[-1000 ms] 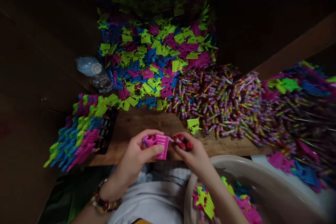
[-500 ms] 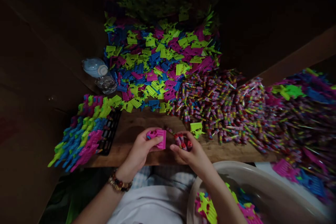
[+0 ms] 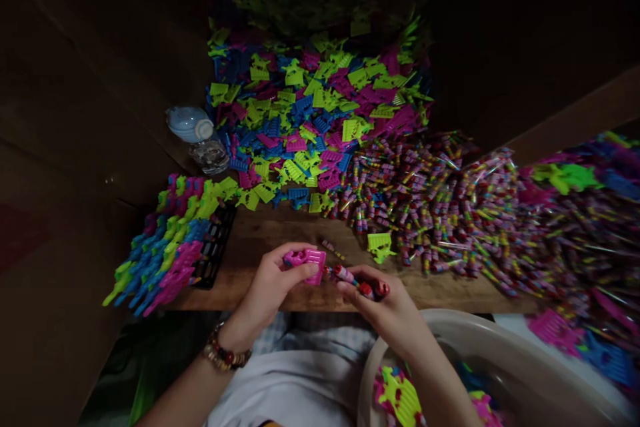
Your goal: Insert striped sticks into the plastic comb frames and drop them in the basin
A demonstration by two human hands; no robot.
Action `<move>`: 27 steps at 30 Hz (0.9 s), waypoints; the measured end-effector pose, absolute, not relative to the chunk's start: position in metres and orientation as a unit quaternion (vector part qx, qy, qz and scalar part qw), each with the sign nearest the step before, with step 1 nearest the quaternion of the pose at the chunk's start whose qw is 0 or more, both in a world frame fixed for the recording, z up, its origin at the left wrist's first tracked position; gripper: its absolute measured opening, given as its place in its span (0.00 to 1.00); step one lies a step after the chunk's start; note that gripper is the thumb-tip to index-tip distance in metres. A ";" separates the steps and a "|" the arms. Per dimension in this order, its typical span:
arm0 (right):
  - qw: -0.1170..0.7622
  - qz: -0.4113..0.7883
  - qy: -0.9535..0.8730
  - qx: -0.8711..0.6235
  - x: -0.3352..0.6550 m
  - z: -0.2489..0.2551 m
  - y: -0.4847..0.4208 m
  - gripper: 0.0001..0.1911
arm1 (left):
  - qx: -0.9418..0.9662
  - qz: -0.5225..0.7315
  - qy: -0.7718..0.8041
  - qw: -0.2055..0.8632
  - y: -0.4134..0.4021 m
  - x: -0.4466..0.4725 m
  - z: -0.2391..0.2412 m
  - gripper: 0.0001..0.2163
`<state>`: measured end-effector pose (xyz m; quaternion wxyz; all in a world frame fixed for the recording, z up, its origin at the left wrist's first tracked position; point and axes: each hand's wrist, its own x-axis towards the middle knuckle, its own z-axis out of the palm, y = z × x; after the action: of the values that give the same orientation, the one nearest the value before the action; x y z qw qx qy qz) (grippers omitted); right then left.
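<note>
My left hand (image 3: 277,280) pinches a pink plastic piece (image 3: 315,259) with a ribbed, rectangular end, the thumb lying over it. My right hand (image 3: 393,307) is closed around several small candy-like tubes (image 3: 344,273) with pink wrapping and red ends. One of these tubes points at the edge of the pink piece; whether it touches cannot be made out. Just beyond my hands, a loose thin tube (image 3: 333,250) lies on the wooden board (image 3: 280,233). Right of it rests a lime-green ribbed piece (image 3: 380,247).
A heap of lime, blue and pink pieces (image 3: 300,113) lies behind the board, beside a mound of tubes (image 3: 430,207). Left stands a black rack (image 3: 220,257) with rows of pieces (image 3: 170,243). A blue-lidded bottle (image 3: 190,125) and a large tub (image 3: 450,320) flank the area.
My right hand has moved slightly right and down, and one tube now reaches out toward the pink piece. The pink piece has shifted slightly right. The whole view has shifted slightly.
</note>
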<state>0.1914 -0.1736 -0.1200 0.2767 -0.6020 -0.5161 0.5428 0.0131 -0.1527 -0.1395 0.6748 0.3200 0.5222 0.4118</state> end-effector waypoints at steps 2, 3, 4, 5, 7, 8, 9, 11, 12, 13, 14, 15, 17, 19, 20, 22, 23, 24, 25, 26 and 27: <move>0.280 0.549 -0.501 -0.607 0.191 -0.121 -0.175 0.13 | 0.356 0.414 0.522 0.655 -0.153 0.014 -0.137 0.13; 0.283 0.550 -0.495 -0.611 0.190 -0.121 -0.176 0.13 | 0.377 0.412 0.521 0.645 -0.154 0.014 -0.136 0.12; 0.288 0.546 -0.493 -0.614 0.189 -0.121 -0.177 0.13 | 0.399 0.408 0.522 0.634 -0.154 0.014 -0.134 0.11; 0.295 0.536 -0.494 -0.618 0.187 -0.120 -0.178 0.13 | 0.421 0.404 0.524 0.620 -0.155 0.014 -0.132 0.10; 0.314 0.507 -0.501 -0.627 0.184 -0.117 -0.180 0.13 | 0.450 0.396 0.531 0.599 -0.155 0.013 -0.129 0.09; 0.322 0.497 -0.503 -0.630 0.183 -0.115 -0.182 0.12 | 0.453 0.391 0.531 0.600 -0.154 0.012 -0.127 0.09; 0.326 0.496 -0.501 -0.630 0.182 -0.112 -0.183 0.12 | 0.450 0.386 0.527 0.609 -0.154 0.011 -0.127 0.09; 0.319 0.527 -0.481 -0.624 0.183 -0.110 -0.185 0.13 | 0.437 0.367 0.508 0.645 -0.152 0.007 -0.129 0.10; 0.314 0.549 -0.466 -0.619 0.184 -0.110 -0.185 0.13 | 0.430 0.357 0.496 0.665 -0.150 0.005 -0.131 0.10; 0.311 0.568 -0.448 -0.616 0.185 -0.111 -0.185 0.14 | 0.425 0.348 0.484 0.682 -0.148 0.003 -0.134 0.11; 0.311 0.584 -0.430 -0.614 0.186 -0.114 -0.185 0.15 | 0.419 0.341 0.473 0.696 -0.147 0.002 -0.137 0.11; 0.311 0.596 -0.416 -0.612 0.187 -0.117 -0.186 0.16 | 0.414 0.335 0.462 0.709 -0.145 0.002 -0.141 0.12; 0.307 0.608 -0.402 -0.612 0.187 -0.125 -0.186 0.17 | 0.405 0.324 0.450 0.727 -0.143 0.002 -0.147 0.12; 0.312 0.594 -0.411 -0.617 0.185 -0.132 -0.187 0.17 | 0.409 0.323 0.460 0.719 -0.143 0.005 -0.151 0.12; 0.321 0.577 -0.418 -0.624 0.183 -0.134 -0.187 0.17 | 0.412 0.331 0.472 0.705 -0.143 0.007 -0.152 0.12; 0.348 0.547 -0.416 -0.638 0.180 -0.138 -0.188 0.17 | 0.401 0.360 0.496 0.681 -0.145 0.010 -0.153 0.12; 0.358 0.548 -0.401 -0.641 0.179 -0.138 -0.188 0.17 | 0.383 0.375 0.502 0.679 -0.147 0.012 -0.153 0.13; 0.363 0.563 -0.380 -0.638 0.179 -0.139 -0.187 0.18 | 0.361 0.385 0.504 0.684 -0.148 0.013 -0.153 0.14; 0.360 0.589 -0.356 -0.630 0.179 -0.139 -0.187 0.19 | 0.338 0.388 0.500 0.696 -0.150 0.013 -0.154 0.15; 0.351 0.618 -0.335 -0.619 0.180 -0.139 -0.186 0.20 | 0.322 0.386 0.494 0.709 -0.151 0.013 -0.154 0.16; 0.339 0.640 -0.324 -0.609 0.181 -0.139 -0.184 0.21 | 0.317 0.380 0.491 0.717 -0.152 0.013 -0.155 0.16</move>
<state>0.1814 -0.1844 -0.1385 0.3386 -0.6087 -0.3241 0.6401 0.0130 -0.1516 -0.1546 0.7166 0.3172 0.4912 0.3802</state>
